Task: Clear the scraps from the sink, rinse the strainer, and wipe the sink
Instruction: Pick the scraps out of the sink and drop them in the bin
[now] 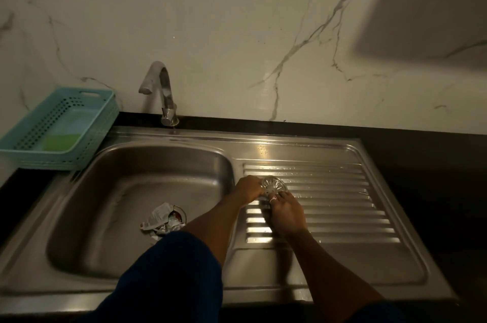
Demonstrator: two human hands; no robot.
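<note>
Marble-veined wall tiles rise behind a dark surface holding a steel sink with a ribbed drainboard. Both hands meet over the drainboard: the left hand and right hand pinch the round strainer by its rim with their fingers, just right of the basin's edge. Crumpled scraps lie at the open drain, so clearing looks barely begun, and rinsing and wiping remain. The faucet is dry. A blue basket crowds the left corner; the drainboard's right side lies open.
</note>
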